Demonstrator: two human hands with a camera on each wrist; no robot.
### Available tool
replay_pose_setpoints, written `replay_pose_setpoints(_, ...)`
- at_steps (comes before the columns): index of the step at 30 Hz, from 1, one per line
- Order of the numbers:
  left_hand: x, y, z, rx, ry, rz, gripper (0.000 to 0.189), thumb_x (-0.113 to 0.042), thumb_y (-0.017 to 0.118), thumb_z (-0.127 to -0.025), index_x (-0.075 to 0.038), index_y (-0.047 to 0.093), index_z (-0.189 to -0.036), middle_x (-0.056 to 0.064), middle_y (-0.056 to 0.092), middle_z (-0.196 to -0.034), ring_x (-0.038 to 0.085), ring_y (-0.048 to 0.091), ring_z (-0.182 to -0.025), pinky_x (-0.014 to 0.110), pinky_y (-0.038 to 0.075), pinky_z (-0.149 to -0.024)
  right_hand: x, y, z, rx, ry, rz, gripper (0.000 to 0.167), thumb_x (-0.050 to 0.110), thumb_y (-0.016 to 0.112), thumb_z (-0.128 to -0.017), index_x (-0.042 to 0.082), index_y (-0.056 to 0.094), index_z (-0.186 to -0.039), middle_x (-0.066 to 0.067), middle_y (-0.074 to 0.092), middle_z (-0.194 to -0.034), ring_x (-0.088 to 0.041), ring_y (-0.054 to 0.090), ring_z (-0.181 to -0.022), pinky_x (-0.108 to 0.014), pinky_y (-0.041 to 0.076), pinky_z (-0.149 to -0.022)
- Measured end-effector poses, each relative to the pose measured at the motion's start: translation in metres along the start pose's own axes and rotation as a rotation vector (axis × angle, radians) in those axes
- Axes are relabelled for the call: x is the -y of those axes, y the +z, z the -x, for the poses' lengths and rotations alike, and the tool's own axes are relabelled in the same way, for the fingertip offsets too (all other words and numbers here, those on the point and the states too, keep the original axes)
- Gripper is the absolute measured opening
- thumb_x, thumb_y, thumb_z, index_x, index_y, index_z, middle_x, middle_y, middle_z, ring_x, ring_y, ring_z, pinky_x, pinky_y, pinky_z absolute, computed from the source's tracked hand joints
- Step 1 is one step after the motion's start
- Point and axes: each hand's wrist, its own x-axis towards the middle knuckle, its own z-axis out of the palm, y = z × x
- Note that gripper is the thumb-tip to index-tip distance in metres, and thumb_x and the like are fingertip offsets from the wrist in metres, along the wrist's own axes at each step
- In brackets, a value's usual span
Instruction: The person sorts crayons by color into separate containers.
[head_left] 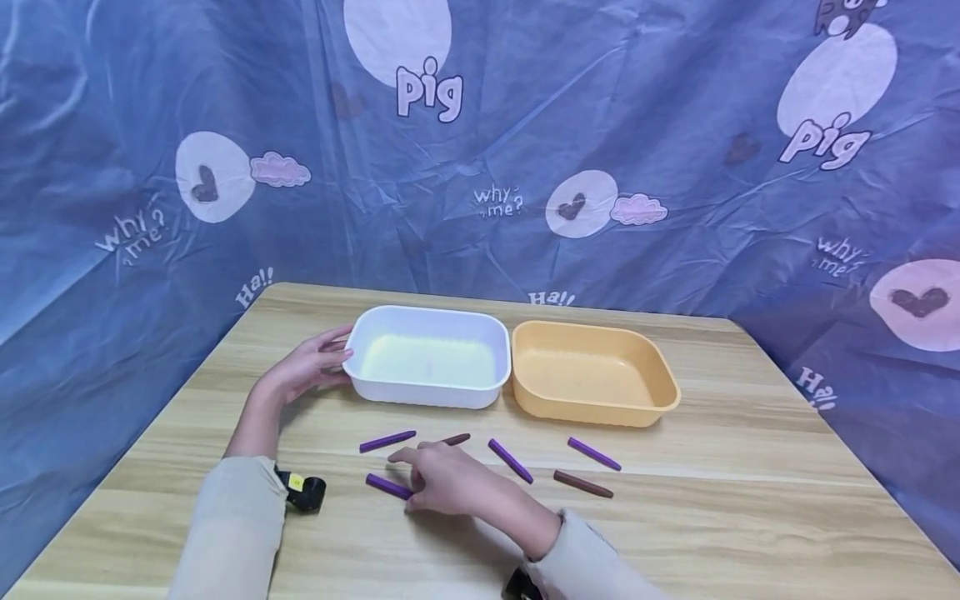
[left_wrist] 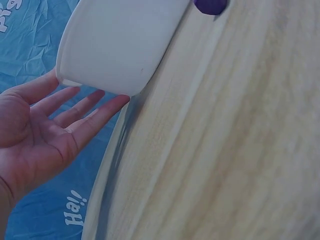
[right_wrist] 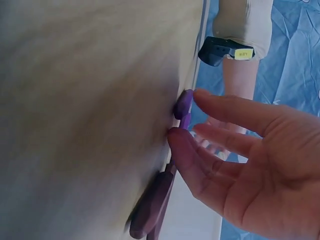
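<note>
Partly hidden: one brown stick (head_left: 457,438) runs behind the right hand (head_left: 453,482), and the right end of the nearest purple stick (head_left: 386,485) is covered by the thumb; both sleeves, left (head_left: 232,533) and right (head_left: 592,558), are cut off by the lower edge, and the left wrist view catches only one purple tip. Right hand: thumb and index finger stand apart, lightly bent, about that purple stick's end; whether the thumb touches it cannot be told. Left hand (head_left: 311,364): fingers spread and extended, fingertips against the left end of the white tray (head_left: 427,396). Count: six sticks, four purple and two brown, scattered on the wooden table (head_left: 712,517) in front of two trays, the white one at left and one orange tray (head_left: 588,411) just beside it at right
</note>
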Motion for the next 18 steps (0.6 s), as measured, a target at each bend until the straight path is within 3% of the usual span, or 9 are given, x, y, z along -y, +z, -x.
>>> replay_pose_setpoints(9,-0.002,0.004,0.007,-0.005,0.0,0.001,0.064,-0.006,0.045,-0.096,0.0,0.005,-0.146,0.032,0.017,-0.142,0.028,0.047,-0.113,0.048,0.043,-0.092,0.0,0.004,-0.005,0.028,-0.076,0.08,0.038,0.005,0.073,-0.073,0.016,0.066,-0.109,0.01,0.048,-0.064,-0.004,0.045,-0.064,-0.015,0.038,-0.058)
replay_pose_setpoints(18,-0.001,0.011,0.012,-0.023,0.003,0.023,0.063,-0.005,0.044,-0.096,-0.001,0.007,-0.146,0.031,0.018,-0.143,0.014,0.054,-0.102,0.048,0.041,-0.093,-0.003,0.005,-0.001,0.036,-0.089,0.072,0.039,-0.001,0.069,-0.073,0.016,0.067,-0.108,0.01,0.053,-0.061,-0.003,0.047,-0.059,-0.014,0.038,-0.057)
